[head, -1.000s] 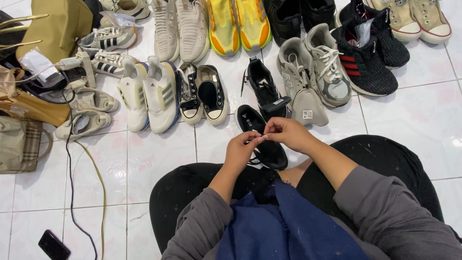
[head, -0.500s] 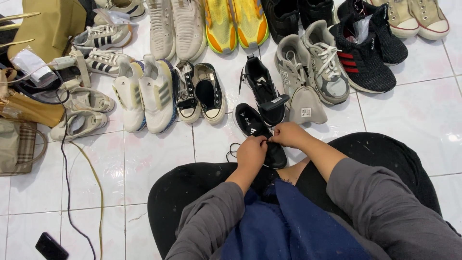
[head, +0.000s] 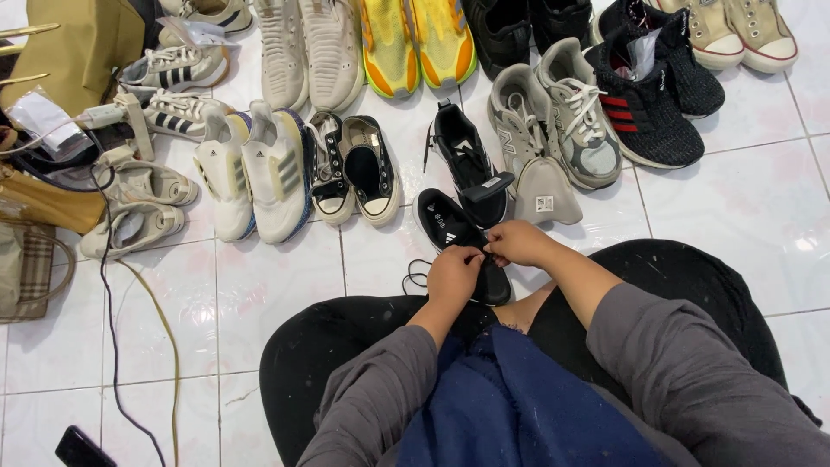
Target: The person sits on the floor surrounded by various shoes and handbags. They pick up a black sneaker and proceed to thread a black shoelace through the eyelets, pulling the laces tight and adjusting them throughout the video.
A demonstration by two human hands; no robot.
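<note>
The rear half of the black knit sneaker with white stripes (head: 450, 232) lies hidden under the left hand (head: 453, 275) and right hand (head: 515, 242), whose fingertips cannot be made out. The thin black lace (head: 415, 275) vanishes beneath the left hand. The dark flat phone (head: 79, 449) and the beige canvas low-tops (head: 735, 30) are cut by the frame's edges.

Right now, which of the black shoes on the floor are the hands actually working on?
The low black shoe directly before the knees: left hand and right hand meet on it. Its mate lies untouched just beyond.
</note>
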